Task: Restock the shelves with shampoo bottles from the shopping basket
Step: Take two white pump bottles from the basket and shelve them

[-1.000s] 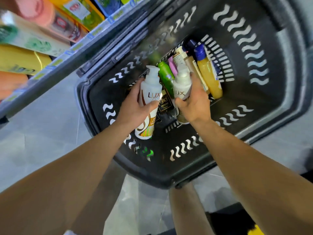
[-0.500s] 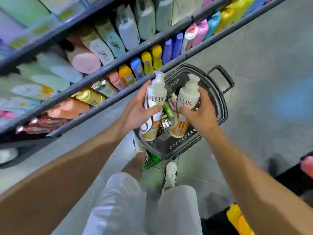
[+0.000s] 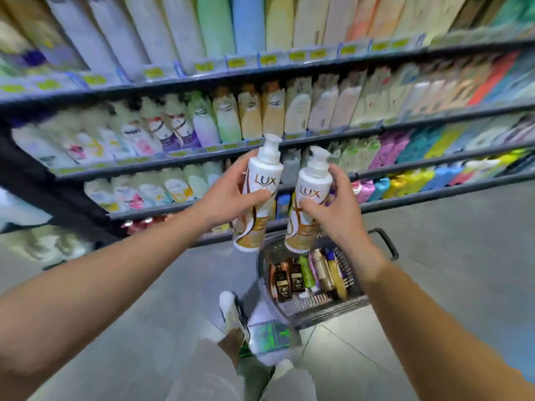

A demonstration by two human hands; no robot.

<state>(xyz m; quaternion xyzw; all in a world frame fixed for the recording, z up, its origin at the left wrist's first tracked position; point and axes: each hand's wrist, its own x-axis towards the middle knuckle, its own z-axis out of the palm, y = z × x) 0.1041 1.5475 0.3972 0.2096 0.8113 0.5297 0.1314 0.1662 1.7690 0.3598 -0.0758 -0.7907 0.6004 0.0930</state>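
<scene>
Up before the shelves, the left hand gripped one white bottle; the right hand gripped another bottle, fingers curled around both, above the basket.

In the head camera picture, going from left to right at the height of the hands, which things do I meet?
Left hand → left LUX bottle → right LUX bottle → right hand. Each hand grips its own bottle, held up before the shelves.
</scene>
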